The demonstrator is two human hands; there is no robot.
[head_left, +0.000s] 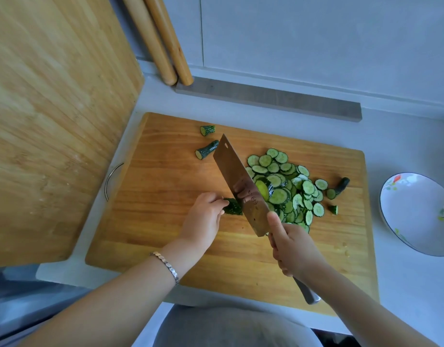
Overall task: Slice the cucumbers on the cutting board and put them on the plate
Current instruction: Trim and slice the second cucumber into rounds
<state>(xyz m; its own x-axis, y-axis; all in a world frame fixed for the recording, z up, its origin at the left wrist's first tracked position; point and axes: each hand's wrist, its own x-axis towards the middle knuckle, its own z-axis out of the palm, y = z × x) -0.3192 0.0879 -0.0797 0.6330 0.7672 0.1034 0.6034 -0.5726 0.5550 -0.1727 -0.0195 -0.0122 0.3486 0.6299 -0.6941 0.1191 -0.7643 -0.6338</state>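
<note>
A rectangular wooden cutting board [165,221] lies flat on the pale grey worktop [403,284], close to its front edge. The person's left hand [205,216], with a silver bracelet [165,267] on the wrist, has its fingers curled down over a short dark green cucumber stub [232,207] near the middle of the board, pinning it in place. The right hand [293,246] is wrapped round the handle of a wide-bladed steel cleaver [241,186], thumb laid along the side of the blade. The blade stands edge-down right against the cut end of the stub. Beyond the blade, toward the worktop's right edge, a loose heap of thin round cucumber slices [286,189] lies on the board, with one thicker slice leaning on the steel. Two cut-off cucumber ends [207,150] lie toward the board's back left corner and two more sit just right of the heap. A white plate with painted flowers [416,214] rests on the worktop beside the board, near the right edge. At the left edge a large bamboo board [53,108] leans upright, and two wooden rolling pins [160,38] stand at the back edge.
</note>
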